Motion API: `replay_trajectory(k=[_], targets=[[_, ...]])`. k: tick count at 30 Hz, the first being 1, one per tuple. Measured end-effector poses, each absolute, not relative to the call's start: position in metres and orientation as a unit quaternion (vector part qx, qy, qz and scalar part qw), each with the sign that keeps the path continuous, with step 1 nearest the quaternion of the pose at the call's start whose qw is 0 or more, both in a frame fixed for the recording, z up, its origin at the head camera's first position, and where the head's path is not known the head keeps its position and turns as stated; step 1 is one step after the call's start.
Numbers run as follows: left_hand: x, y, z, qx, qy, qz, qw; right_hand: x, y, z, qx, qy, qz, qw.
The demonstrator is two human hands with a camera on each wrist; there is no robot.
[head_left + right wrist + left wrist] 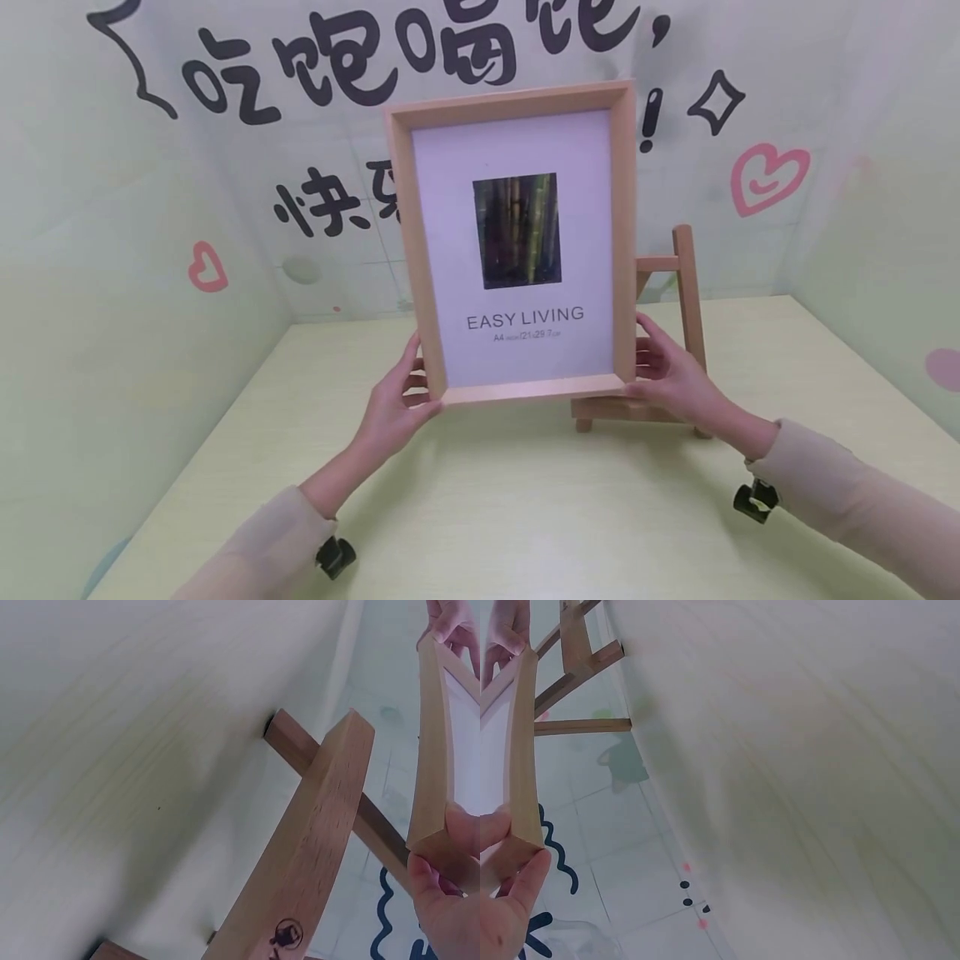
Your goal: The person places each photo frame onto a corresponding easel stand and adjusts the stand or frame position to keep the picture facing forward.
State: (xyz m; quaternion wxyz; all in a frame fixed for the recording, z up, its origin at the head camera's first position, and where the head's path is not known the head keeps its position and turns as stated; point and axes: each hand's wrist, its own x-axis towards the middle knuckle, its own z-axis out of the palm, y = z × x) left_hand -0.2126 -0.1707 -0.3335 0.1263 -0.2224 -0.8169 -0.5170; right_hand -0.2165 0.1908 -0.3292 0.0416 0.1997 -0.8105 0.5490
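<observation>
Nearest are 2 beige fabric sleeves, the left one (255, 542) and the right one (862, 492), each with 1 small black device, (335, 557) on the left and (756, 502) on the right, just below its cuff.

Beyond the cuffs, the left hand (397, 404) grips the lower left corner of a pale wooden, rectangular picture frame (423, 275), its thumb at the front bottom edge. The right hand (678, 379) grips the lower right corner in the same way. Both wrist views show thumb and fingers closed on these 2 corners.

The frame is held up above the table, facing the head camera, its top edge sloping slightly up to the right. Inside it is a white paper sheet (517, 146) with 1 dark rectangular bamboo picture (517, 233) and the black words "EASY LIVING" below.

Behind the frame and the right hand, a reddish-brown wooden easel (688, 300) stands on a pale yellow wood-grain table (480, 500); the frame hides the easel's left part. The right wrist view shows a round black mark (289, 932) on 1 of its bars.

Farthest is a pale back wall (337, 287) with black Chinese characters (337, 58) and 1 pink heart outline (767, 185).
</observation>
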Motion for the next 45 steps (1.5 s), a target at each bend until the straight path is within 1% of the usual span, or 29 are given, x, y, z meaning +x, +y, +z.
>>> replay_trajectory(k=[8, 16, 25, 32, 39, 45], targets=[[-0.222, -0.156, -0.336, -0.233, -0.811, -0.523, 0.117, -0.213, 0.205, -0.33, 0.186, -0.821, 0.538, 0.043], [-0.226, -0.14, -0.337, -0.244, -0.806, -0.528, 0.108, -0.206, 0.221, -0.329, 0.185, -0.822, 0.535, 0.058], [-0.233, -0.126, -0.34, -0.253, -0.806, -0.527, 0.097, -0.205, 0.236, -0.332, 0.192, -0.823, 0.529, 0.074], [-0.237, -0.11, -0.337, -0.28, -0.801, -0.52, 0.094, -0.202, 0.252, -0.329, 0.185, -0.838, 0.507, 0.084], [-0.244, -0.095, -0.338, -0.288, -0.806, -0.509, 0.091, -0.204, 0.267, -0.335, 0.188, -0.831, 0.515, 0.099], [-0.247, -0.084, -0.342, -0.296, -0.802, -0.512, 0.082, -0.204, 0.279, -0.34, 0.2, -0.814, 0.537, 0.098]])
